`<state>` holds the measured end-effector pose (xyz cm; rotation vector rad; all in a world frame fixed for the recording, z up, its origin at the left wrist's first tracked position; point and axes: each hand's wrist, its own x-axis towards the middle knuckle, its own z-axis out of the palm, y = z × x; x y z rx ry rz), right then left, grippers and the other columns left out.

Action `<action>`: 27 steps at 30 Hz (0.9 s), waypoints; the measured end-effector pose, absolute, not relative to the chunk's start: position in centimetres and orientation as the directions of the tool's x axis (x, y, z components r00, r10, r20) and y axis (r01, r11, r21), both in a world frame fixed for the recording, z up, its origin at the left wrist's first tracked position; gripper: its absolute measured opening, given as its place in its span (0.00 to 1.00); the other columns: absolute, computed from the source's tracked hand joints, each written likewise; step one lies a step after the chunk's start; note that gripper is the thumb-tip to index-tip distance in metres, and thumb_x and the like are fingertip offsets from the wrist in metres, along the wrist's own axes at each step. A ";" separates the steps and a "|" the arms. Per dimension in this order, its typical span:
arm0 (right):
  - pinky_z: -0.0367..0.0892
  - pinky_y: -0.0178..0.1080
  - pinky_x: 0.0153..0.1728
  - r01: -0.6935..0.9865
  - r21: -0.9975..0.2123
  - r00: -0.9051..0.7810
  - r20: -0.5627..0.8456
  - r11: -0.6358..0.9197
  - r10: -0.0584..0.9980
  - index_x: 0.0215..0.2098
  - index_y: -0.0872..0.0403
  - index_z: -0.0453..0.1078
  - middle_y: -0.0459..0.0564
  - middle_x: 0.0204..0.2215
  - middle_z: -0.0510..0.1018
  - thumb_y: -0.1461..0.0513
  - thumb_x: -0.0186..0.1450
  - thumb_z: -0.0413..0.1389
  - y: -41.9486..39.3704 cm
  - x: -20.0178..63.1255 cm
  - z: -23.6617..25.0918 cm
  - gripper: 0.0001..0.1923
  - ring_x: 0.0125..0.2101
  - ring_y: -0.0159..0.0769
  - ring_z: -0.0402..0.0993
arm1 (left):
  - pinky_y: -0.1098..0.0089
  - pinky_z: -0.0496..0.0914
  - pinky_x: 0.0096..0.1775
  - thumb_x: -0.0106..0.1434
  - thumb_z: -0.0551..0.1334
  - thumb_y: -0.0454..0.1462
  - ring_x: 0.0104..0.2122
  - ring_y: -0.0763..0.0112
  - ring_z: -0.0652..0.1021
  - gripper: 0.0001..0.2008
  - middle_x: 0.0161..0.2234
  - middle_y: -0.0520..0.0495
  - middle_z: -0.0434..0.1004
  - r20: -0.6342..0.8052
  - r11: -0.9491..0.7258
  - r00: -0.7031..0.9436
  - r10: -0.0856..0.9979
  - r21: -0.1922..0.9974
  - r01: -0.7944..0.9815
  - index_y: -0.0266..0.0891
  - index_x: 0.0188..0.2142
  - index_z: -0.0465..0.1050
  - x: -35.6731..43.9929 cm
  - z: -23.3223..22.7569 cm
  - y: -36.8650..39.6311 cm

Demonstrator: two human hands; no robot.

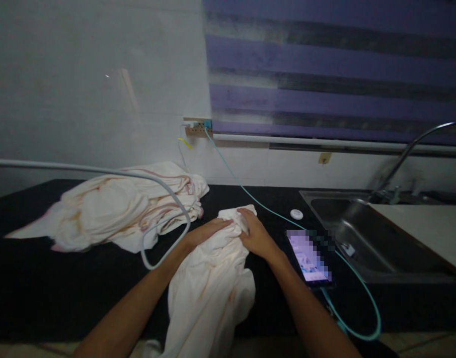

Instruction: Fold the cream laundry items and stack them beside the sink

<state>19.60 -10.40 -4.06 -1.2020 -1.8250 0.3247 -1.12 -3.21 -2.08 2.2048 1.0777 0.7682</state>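
- A heap of cream cloth (116, 211) lies at the left of the dark worktop (34, 288); it looks soft and rumpled, with faint reddish piping along its folds, and a grey cable (168, 199) arcs over it.
- The left hand (205, 232) lies flat on the upper end of a cream garment (209, 288) at the worktop's middle, fingers stretched out and pressing down rather than pinching.
- That garment is thin, creased fabric; its top is bunched between the hands and the rest trails toward the near edge, apparently hanging over it.
- The right hand (256, 236) touches the same bunched end, its grip curled round a wad of the fabric.
- By my reading, the step in hand is gathering or smoothing the top of the piece; the next move would call for both hands to hold the loose cloth evenly so it does not slide off.
- Just right of the right wrist lies a lit phone (310, 258), its teal cord (250, 196) looping up to a wall socket.
- A small white disc (296, 214) sits behind the phone.
- At far right is a steel sink (362, 238) with a curved tap.
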 end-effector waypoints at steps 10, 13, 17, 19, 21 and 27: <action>0.63 0.59 0.59 0.944 -0.321 0.004 0.233 0.073 0.972 0.67 0.54 0.69 0.64 0.68 0.67 0.55 0.74 0.49 -11.3 17.2 -4.0 0.26 0.65 0.61 0.63 | 0.48 0.67 0.66 0.70 0.55 0.48 0.63 0.48 0.71 0.25 0.63 0.34 0.70 0.499 -0.540 0.336 0.799 0.348 0.766 0.42 0.62 0.70 -2.1 -1.2 -15.9; 0.62 0.59 0.57 0.952 -0.307 0.060 0.241 0.017 0.969 0.66 0.57 0.69 0.68 0.68 0.67 0.54 0.74 0.49 -11.5 16.7 -3.7 0.27 0.63 0.63 0.64 | 0.44 0.71 0.62 0.64 0.63 0.45 0.65 0.43 0.70 0.35 0.66 0.43 0.70 0.489 -0.766 0.637 0.596 0.108 0.634 0.57 0.70 0.61 -1.6 -6.4 -22.4; 0.62 0.58 0.56 0.956 -0.293 0.101 0.244 -0.026 0.965 0.65 0.58 0.71 0.71 0.66 0.68 0.53 0.74 0.50 -11.8 17.0 -3.6 0.26 0.62 0.64 0.65 | 0.34 0.69 0.62 0.56 0.70 0.38 0.69 0.33 0.64 0.51 0.71 0.46 0.63 0.232 -0.786 0.766 0.599 -0.012 0.618 0.65 0.74 0.50 -2.8 -9.3 -24.4; 0.61 0.57 0.55 0.956 -0.293 0.102 0.239 -0.029 0.966 0.64 0.56 0.72 0.69 0.64 0.71 0.53 0.75 0.50 -12.1 17.5 -3.4 0.25 0.61 0.63 0.66 | 0.36 0.64 0.67 0.56 0.72 0.40 0.72 0.36 0.60 0.54 0.74 0.46 0.55 0.136 -0.776 0.765 0.630 0.052 0.629 0.62 0.76 0.45 -4.9 -7.6 -22.9; 0.60 0.58 0.55 0.955 -0.296 0.102 0.233 -0.030 0.967 0.62 0.55 0.73 0.67 0.61 0.74 0.53 0.76 0.48 -12.3 18.0 -3.0 0.23 0.60 0.63 0.67 | 0.42 0.64 0.68 0.58 0.73 0.47 0.72 0.43 0.60 0.52 0.74 0.50 0.55 0.106 -0.822 0.816 0.568 0.128 0.555 0.65 0.75 0.47 -7.7 -5.0 -20.5; 0.57 0.56 0.58 0.975 -0.216 0.094 0.203 -0.050 0.975 0.64 0.58 0.69 0.66 0.56 0.79 0.56 0.77 0.49 -13.8 17.6 -1.1 0.23 0.58 0.57 0.71 | 0.57 0.66 0.67 0.71 0.54 0.33 0.65 0.61 0.71 0.27 0.64 0.52 0.75 0.232 -0.844 0.821 0.522 0.004 0.536 0.58 0.65 0.70 -17.0 -0.2 -12.0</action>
